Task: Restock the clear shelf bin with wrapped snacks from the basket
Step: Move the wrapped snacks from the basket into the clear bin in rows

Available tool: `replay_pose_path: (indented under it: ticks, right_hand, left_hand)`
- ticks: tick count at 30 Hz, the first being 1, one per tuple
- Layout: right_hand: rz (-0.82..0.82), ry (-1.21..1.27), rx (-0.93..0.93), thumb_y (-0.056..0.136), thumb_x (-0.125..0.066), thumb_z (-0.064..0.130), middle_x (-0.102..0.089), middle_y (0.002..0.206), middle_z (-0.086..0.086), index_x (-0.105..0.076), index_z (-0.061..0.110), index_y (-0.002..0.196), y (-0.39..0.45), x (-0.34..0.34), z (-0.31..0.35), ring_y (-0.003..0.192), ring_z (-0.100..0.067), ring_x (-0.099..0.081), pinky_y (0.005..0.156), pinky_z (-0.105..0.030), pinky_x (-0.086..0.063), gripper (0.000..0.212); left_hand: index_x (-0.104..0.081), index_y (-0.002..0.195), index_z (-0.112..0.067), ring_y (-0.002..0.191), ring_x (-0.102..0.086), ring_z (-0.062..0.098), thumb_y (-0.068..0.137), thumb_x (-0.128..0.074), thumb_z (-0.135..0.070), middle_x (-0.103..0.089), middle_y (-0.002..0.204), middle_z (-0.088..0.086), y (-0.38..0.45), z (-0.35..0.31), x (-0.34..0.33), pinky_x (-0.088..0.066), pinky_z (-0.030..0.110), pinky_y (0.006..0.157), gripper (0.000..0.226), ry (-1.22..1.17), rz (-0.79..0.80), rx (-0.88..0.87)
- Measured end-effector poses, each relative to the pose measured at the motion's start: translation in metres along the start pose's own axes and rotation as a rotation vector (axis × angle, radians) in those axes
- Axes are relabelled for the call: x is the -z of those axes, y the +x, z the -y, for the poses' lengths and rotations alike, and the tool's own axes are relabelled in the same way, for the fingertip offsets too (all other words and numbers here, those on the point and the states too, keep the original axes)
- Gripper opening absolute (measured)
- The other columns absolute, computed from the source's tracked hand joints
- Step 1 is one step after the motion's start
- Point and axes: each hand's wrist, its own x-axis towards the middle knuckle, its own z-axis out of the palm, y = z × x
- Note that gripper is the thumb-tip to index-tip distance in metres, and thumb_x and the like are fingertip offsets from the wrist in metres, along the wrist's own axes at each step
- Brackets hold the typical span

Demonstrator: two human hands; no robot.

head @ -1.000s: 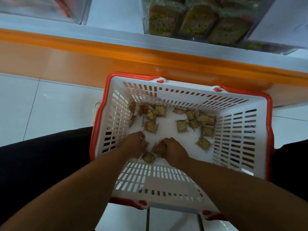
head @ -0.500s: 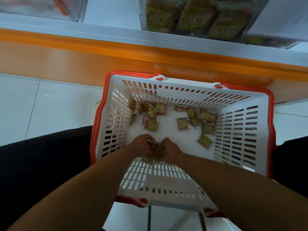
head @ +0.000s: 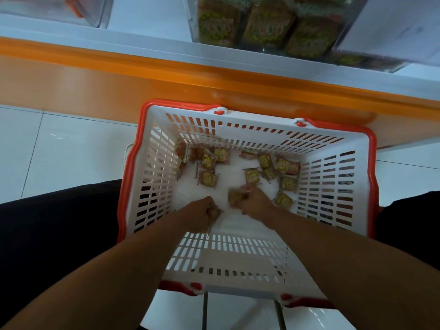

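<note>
A white slatted basket (head: 333, 186) with a red rim sits in front of me, its floor strewn with several small wrapped snacks (head: 209, 178). Both my hands are down inside it. My left hand (head: 202, 216) is curled around wrapped snacks, of which only an edge shows. My right hand (head: 254, 202) grips a bunch of snacks (head: 234, 197) near the middle of the basket floor. The clear shelf bin (head: 269, 25) stands on the shelf above, holding several brown-and-yellow packets.
An orange shelf edge (head: 214, 79) runs across just beyond the basket. Another clear bin (head: 59, 10) stands at the upper left. White floor tiles (head: 59, 151) lie to the left. My dark trousers (head: 47, 234) flank the basket.
My hands were pressed together gathering snacks at the near side; they have parted, the right moving forward and right with its bunch, the left staying near with its own.
</note>
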Motion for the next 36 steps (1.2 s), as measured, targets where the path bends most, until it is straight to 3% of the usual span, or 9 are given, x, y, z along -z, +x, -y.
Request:
replay_pose_path:
  ticks: [4,7,15,18,21,24,27,33,36]
  right_hand:
    - [-0.392,0.068,0.041,0.088,-0.075,0.01,-0.061,0.127,-0.014,-0.049,0.005,0.135,0.012,0.032,0.006,0.114,-0.027,-0.058,0.087,-0.023,-0.045,0.054]
    - [-0.393,-0.039,0.014,0.09,-0.072,0.013,-0.066,0.124,-0.013,-0.06,0.007,0.129,0.021,0.037,0.004,0.113,-0.03,-0.061,0.083,-0.024,-0.044,0.042]
    - [-0.23,-0.323,-0.054,0.095,-0.063,0.028,-0.046,0.146,-0.015,-0.051,0.007,0.141,0.033,0.012,0.006,0.133,-0.033,-0.044,0.113,-0.04,-0.037,0.051]
    - [-0.217,-0.463,0.074,0.092,-0.059,0.017,-0.05,0.107,-0.006,-0.059,0.01,0.103,0.032,0.004,0.007,0.097,-0.021,-0.051,0.088,-0.036,-0.047,0.014]
    - [-0.21,0.186,0.02,0.095,-0.039,0.011,-0.03,0.077,-0.003,-0.034,0.017,0.07,0.035,-0.015,0.008,0.064,-0.016,-0.032,0.057,-0.03,-0.03,0.026]
    - [-0.023,-0.153,0.179,0.09,-0.054,0.013,-0.039,0.081,-0.001,-0.041,0.019,0.083,0.017,-0.009,0.018,0.068,-0.015,-0.04,0.059,-0.028,-0.034,0.016]
    - [0.095,-0.257,0.168,0.076,-0.084,0.009,-0.061,0.106,0.003,-0.051,0.017,0.122,-0.005,0.009,0.045,0.095,-0.015,-0.061,0.072,-0.02,-0.052,0.057]
    - [0.124,-0.289,0.3,0.069,-0.088,0.021,-0.071,0.106,0.006,-0.063,0.027,0.106,-0.098,0.056,0.138,0.099,-0.01,-0.066,0.087,-0.031,-0.059,0.044]
    - [0.044,-0.458,0.416,0.069,-0.081,0.015,-0.071,0.09,0.005,-0.06,0.028,0.083,-0.157,0.086,0.184,0.076,0.001,-0.064,0.064,-0.019,-0.055,0.028]
  left_hand:
    - [-0.054,0.129,-0.008,0.108,-0.06,0.025,0.092,-0.061,-0.003,-0.062,0.124,0.01,0.004,-0.007,0.001,-0.049,0.033,0.089,0.038,0.204,0.02,-0.04]
    - [-0.05,0.132,-0.01,0.107,-0.06,0.026,0.093,-0.061,-0.008,-0.06,0.125,0.01,0.006,-0.012,-0.001,-0.048,0.035,0.088,0.04,0.322,0.071,-0.04]
    - [-0.047,0.129,-0.016,0.108,-0.06,0.027,0.091,-0.064,-0.016,-0.06,0.123,0.009,0.007,-0.012,-0.005,-0.052,0.04,0.091,0.042,0.522,0.137,-0.007]
    - [-0.048,0.126,-0.018,0.101,-0.061,0.027,0.089,-0.064,-0.017,-0.062,0.118,0.008,0.006,-0.006,-0.011,-0.05,0.038,0.083,0.04,0.533,0.084,-0.023]
    - [-0.05,0.122,-0.02,0.097,-0.063,0.025,0.09,-0.064,-0.021,-0.064,0.114,0.008,0.005,-0.005,-0.014,-0.05,0.035,0.078,0.035,0.466,0.009,-0.023]
    - [-0.053,0.11,-0.019,0.09,-0.066,0.023,0.097,-0.06,-0.035,-0.067,0.106,0.007,0.001,-0.008,0.0,-0.058,0.037,0.076,0.022,0.136,-0.059,0.081]
    - [-0.061,0.111,-0.019,0.092,-0.072,0.031,0.095,-0.067,-0.03,-0.069,0.104,0.01,-0.017,-0.023,0.048,-0.064,0.043,0.074,0.02,-0.267,-0.091,0.189]
    - [-0.066,0.121,-0.007,0.08,-0.077,0.024,0.089,-0.068,-0.003,-0.076,0.102,0.015,-0.093,-0.105,0.14,-0.064,0.038,0.069,0.033,-0.519,0.188,0.11]
    - [-0.062,0.132,-0.003,0.093,-0.075,0.022,0.094,-0.062,0.001,-0.076,0.11,0.011,-0.142,-0.157,0.168,-0.063,0.034,0.066,0.039,-0.404,0.31,0.047]
